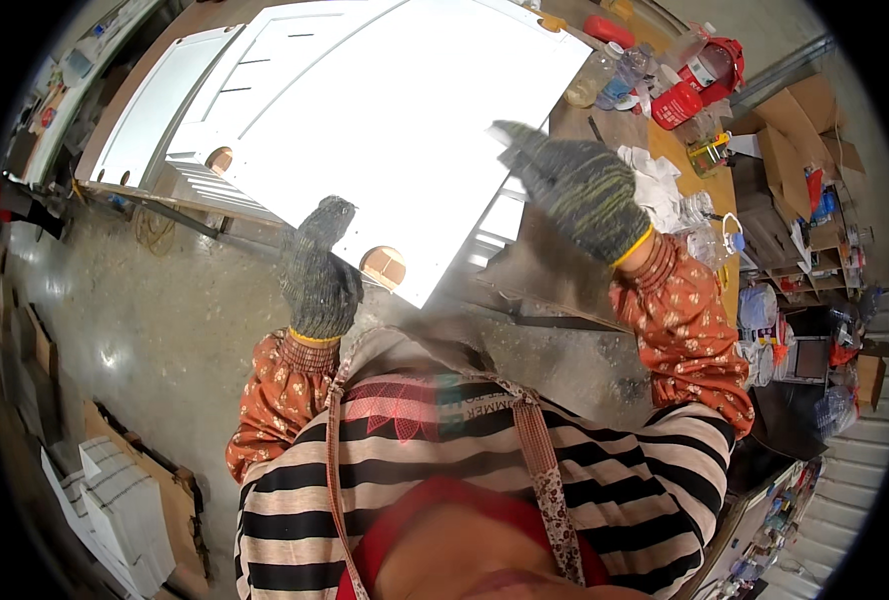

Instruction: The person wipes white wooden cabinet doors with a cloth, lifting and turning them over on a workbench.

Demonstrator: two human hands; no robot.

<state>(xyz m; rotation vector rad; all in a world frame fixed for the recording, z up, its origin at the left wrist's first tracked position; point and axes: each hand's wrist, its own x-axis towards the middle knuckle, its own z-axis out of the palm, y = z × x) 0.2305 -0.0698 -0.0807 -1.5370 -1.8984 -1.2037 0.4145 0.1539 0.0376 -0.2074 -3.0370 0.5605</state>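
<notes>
A large white panel point(415, 130) with round brown cutouts near its corners lies tilted across the bench top. My left hand point(320, 270), in a dark knitted glove, is closed on the panel's near left edge, beside a cutout; part of the grip is hidden. Over the panel's right edge is my right hand point(580, 190), in a matching glove, its fingers stretched out and slightly blurred. Whether its fingertips touch the surface, I cannot tell. Beneath the large panel show other white slatted pieces point(495, 230).
Bottles, a red container point(676, 105) and a white cloth point(653, 180) crowd the bench on the right. Another white panel point(160, 105) lies at the far left. Cardboard boxes point(800, 130) stand at right; white stacked pieces point(125, 510) sit on the floor at lower left.
</notes>
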